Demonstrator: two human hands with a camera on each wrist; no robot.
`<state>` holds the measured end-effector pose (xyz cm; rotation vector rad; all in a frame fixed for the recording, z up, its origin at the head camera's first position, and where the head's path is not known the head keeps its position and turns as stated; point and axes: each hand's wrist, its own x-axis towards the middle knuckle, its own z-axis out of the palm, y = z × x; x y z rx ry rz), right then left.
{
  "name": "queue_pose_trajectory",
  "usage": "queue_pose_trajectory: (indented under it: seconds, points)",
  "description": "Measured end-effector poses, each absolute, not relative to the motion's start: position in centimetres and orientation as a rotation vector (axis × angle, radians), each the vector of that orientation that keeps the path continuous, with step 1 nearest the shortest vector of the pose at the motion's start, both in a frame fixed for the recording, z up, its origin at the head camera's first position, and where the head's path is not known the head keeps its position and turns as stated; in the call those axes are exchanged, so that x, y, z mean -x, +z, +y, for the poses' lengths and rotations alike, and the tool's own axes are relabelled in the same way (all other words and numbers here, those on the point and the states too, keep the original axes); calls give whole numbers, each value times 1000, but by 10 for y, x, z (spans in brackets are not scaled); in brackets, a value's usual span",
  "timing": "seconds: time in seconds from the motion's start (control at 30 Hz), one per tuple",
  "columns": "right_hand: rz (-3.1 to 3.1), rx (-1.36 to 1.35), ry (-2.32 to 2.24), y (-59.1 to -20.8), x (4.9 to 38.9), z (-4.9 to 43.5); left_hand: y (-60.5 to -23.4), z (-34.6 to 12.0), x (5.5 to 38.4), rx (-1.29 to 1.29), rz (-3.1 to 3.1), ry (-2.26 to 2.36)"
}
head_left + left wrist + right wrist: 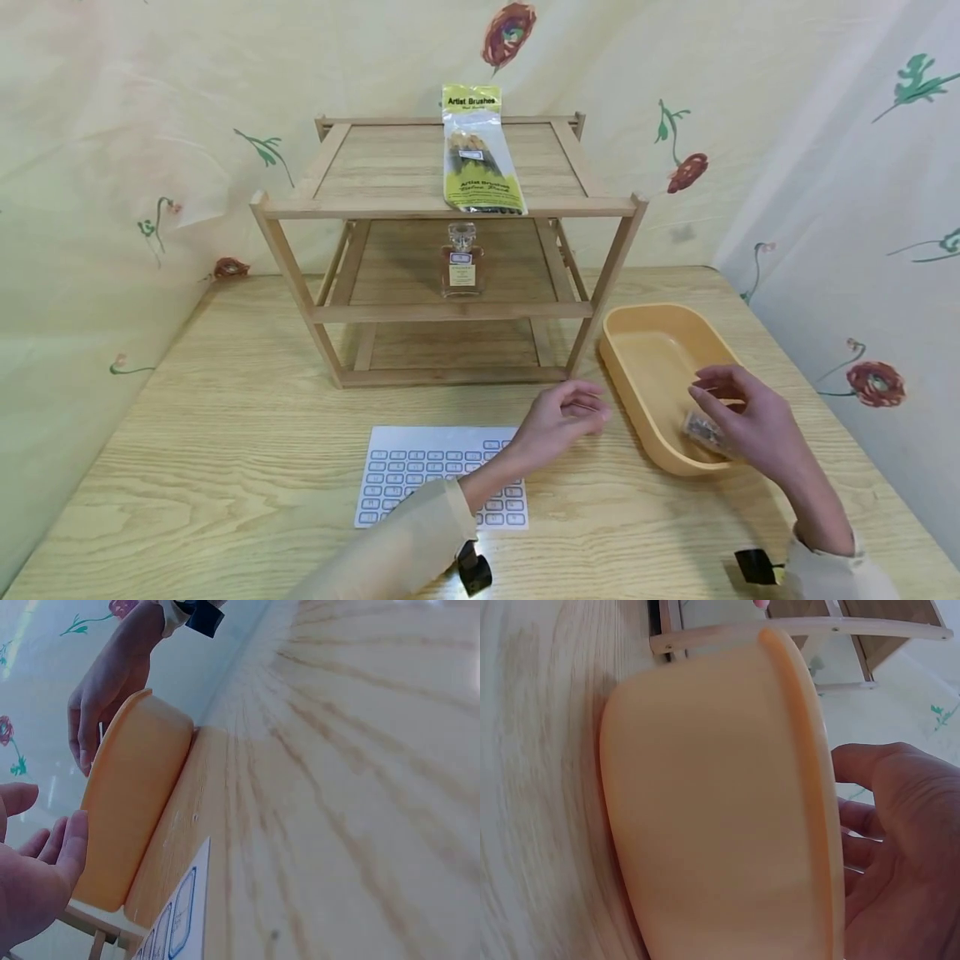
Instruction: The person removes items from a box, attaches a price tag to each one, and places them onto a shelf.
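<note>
My right hand (757, 421) hangs over the near right side of a yellow-orange plastic tub (637, 387), thumb and fingers loosely bent with a gap between them. Below it in the tub lies a small clear packet (703, 432) with darkish contents, partly hidden by the hand; its kind is unclear. In the right wrist view the tub wall hides the fingertips. Left of the tub, my left hand (558, 421) hovers above the table, fingers relaxed and holding nothing. Under that forearm lies a white sheet (408, 475) printed with rows of small framed labels.
Behind the hands stands a wooden shelf rack (450, 312). A pack of artist brushes (483, 158) lies on its top tier, and a glass perfume bottle (462, 271) stands on the middle one. Floral cloth (840, 250) hangs around the wooden table (225, 467).
</note>
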<state>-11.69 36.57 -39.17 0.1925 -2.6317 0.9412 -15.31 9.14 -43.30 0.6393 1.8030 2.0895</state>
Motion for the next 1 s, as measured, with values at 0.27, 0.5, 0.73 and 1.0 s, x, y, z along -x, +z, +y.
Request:
queue_pose_trajectory:
  seconds: [0.27,0.5,0.73,1.0]
  points:
    - [-2712,-220,932,-388,115,377,-434,102,150,-622,1746,2112]
    - [-2795,-189,886,-386,114,384,-435,109,149,-609,1738,2103]
    - [-2871,-154,852,-384,114,388,-437,117,147,-557,1716,2121]
    - [-2915,-129,822,-383,117,390,-437,126,146,-477,1507,2216]
